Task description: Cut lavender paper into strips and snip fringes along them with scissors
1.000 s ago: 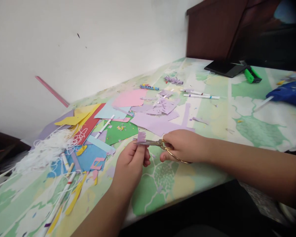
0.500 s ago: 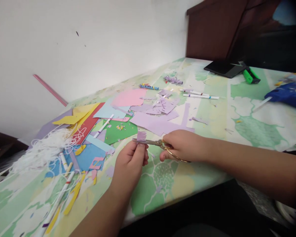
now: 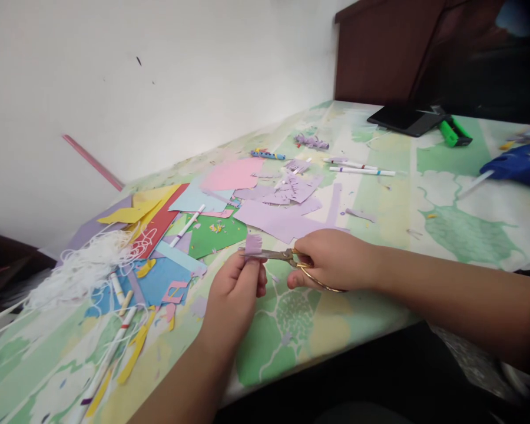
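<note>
Near the table's front edge, my left hand (image 3: pixel 236 282) pinches a small piece of purple paper (image 3: pixel 253 244) whose right side is cut into a fringe. My right hand (image 3: pixel 324 260) is wrapped round the gold handles of the scissors (image 3: pixel 279 255). Their blades lie across the paper, just above my left thumb, and point left. Whether the blades are fully closed is hard to see. Behind my hands lie larger purple paper sheets (image 3: pixel 280 221), some with fringed cuts.
At left lie a tangle of white string (image 3: pixel 86 265), blue paper (image 3: pixel 163 282), green paper (image 3: pixel 218 234) and several markers. Farther back are a fringed purple roll (image 3: pixel 311 141) and a blue roll (image 3: pixel 267 154). A dark tablet (image 3: pixel 404 120), a green cutter (image 3: pixel 454 131) and a blue glue gun (image 3: pixel 519 168) lie at right.
The view has shifted slightly. Both hands keep their grips on the paper and scissors, with the blades still across the paper; little else differs.
</note>
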### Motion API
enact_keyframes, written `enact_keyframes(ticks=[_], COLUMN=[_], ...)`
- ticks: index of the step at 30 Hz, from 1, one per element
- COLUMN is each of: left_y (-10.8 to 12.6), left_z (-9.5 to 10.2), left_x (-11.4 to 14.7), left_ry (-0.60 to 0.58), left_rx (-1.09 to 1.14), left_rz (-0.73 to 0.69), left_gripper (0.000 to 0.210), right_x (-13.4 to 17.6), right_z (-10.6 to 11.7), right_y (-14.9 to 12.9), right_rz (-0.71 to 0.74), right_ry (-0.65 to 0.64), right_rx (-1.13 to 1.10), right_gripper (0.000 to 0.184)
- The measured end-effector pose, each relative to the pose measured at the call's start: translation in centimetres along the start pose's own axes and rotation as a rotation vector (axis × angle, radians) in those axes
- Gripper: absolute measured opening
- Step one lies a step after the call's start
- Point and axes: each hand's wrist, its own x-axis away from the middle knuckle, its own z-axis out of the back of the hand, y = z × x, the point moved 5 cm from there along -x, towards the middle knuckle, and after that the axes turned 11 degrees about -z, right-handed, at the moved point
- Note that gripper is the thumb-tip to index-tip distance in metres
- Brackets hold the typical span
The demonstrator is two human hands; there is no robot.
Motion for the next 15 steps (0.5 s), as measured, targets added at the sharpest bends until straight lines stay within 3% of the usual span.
enact_keyframes(ticks=[9, 15], left_y=[-0.06, -0.35], left_z=[-0.04, -0.32], left_x=[0.12, 0.21], left_ry=[-0.019, -0.059], left_rx=[-0.031, -0.012], left_rz=[-0.063, -0.016], left_gripper=[0.023, 0.022], right_x=[0.03, -0.02], right_z=[0.01, 0.14], right_y=[-0.06, -0.33], right_rz=[-0.001, 0.022], right_ry=[-0.005, 0.02], right_rx=[0.016, 0.036], right_gripper=[0.055, 0.05])
